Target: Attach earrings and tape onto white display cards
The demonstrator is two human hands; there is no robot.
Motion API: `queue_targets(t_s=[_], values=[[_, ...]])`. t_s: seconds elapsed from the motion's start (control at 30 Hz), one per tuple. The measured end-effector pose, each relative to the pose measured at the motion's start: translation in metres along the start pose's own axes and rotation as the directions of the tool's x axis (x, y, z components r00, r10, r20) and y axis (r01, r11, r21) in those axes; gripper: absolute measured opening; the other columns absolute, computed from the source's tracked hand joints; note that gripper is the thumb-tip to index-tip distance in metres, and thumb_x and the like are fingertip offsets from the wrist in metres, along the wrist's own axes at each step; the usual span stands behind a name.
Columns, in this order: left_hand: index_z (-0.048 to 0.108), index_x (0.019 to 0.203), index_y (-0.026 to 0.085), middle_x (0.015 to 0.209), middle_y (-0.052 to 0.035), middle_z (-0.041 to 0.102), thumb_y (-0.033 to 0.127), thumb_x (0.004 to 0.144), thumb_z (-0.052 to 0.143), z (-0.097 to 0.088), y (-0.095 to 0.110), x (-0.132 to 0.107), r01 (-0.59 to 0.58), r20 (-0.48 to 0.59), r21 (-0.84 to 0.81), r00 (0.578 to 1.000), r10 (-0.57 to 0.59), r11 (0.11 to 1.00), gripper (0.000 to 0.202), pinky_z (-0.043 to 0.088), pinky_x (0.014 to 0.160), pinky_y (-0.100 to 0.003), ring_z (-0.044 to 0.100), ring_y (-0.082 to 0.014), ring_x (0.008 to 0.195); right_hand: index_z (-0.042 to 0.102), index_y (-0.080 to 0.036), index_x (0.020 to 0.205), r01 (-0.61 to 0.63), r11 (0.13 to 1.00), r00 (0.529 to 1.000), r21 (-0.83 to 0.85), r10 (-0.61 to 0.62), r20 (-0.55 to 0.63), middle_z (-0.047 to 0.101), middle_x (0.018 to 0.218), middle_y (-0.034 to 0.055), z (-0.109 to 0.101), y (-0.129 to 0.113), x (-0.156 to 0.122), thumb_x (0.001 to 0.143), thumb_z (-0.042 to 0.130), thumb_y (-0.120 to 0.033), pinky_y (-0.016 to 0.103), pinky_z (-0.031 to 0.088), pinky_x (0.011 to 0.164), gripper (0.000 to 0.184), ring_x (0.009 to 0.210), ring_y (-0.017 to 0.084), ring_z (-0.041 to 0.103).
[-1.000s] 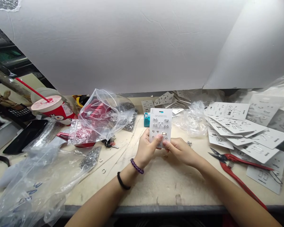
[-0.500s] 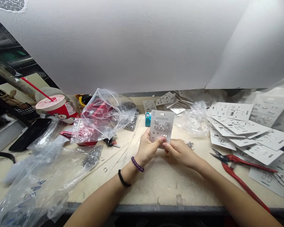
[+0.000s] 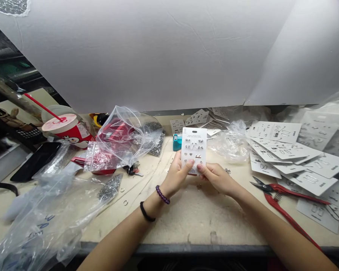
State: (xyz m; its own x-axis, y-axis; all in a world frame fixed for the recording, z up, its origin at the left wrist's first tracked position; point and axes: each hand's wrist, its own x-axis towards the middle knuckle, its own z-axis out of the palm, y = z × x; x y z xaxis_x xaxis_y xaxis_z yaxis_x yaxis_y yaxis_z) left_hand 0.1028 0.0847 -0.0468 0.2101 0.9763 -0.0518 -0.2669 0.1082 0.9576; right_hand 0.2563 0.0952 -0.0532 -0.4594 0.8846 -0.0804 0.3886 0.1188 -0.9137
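Observation:
A white earring card (image 3: pixel 194 146) with rows of small metal studs stands upright, facing me, above the middle of the table. My left hand (image 3: pixel 178 171) grips its lower left edge, the thumb lying across the front. At the lower right corner, my right hand (image 3: pixel 214 176) pinches the card between thumb and fingers. The fingers behind the card are hidden. Just past the card's left side is a small teal object (image 3: pixel 177 143), partly covered by it.
On the right lie a fanned pile of earring cards (image 3: pixel 285 150) and red-handled pruning shears (image 3: pixel 274 188). To the left are clear plastic bags (image 3: pixel 59 210), a black phone (image 3: pixel 35 161) and a red paper cup (image 3: pixel 73 131) with a straw. A white panel (image 3: pixel 158 56) rises behind.
The card has turned more squarely towards me and shows brighter. My right thumb has come onto its lower right front, apart from the left thumb.

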Motion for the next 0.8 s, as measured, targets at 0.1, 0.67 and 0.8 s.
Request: queue_targets(t_s=[0.1,0.67,0.8], values=[[0.04,0.109,0.016,0.108,-0.0109,0.058,0.038,0.08,0.052,0.0,-0.002,0.0,-0.041,-0.03,0.05,0.999,0.043,0.998,0.038,0.052,0.067,-0.03,0.061,-0.019,0.084,0.047,-0.016,0.059,0.012,1.0,1.0,-0.001,-0.012,0.001,0.049,0.058,-0.0005,0.001,-0.001,0.0,0.085,0.032,-0.054,0.023,0.035,0.053,0.049,0.054,0.011,0.045],[0.043,0.102,0.016,0.093,-0.0055,0.061,0.035,0.078,0.053,0.005,0.0,-0.005,0.008,-0.163,0.136,0.986,0.015,0.991,0.032,0.049,0.055,-0.023,0.059,-0.0144,0.071,0.053,-0.015,0.063,-0.021,0.995,0.999,-0.103,0.018,-0.035,0.057,0.063,0.002,0.002,-0.002,0.001,0.085,0.037,-0.051,0.024,0.034,0.055,0.045,0.06,0.014,0.05],[0.047,0.1,0.015,0.094,-0.0071,0.06,0.037,0.083,0.044,0.001,0.002,-0.004,-0.024,-0.175,0.209,0.983,0.061,0.978,0.029,0.049,0.059,-0.027,0.059,-0.0168,0.077,0.051,-0.015,0.06,0.0,0.986,0.999,-0.167,-0.006,-0.037,0.053,0.06,0.0006,-0.001,-0.004,0.001,0.085,0.038,-0.049,0.024,0.031,0.053,0.044,0.056,0.012,0.046]])
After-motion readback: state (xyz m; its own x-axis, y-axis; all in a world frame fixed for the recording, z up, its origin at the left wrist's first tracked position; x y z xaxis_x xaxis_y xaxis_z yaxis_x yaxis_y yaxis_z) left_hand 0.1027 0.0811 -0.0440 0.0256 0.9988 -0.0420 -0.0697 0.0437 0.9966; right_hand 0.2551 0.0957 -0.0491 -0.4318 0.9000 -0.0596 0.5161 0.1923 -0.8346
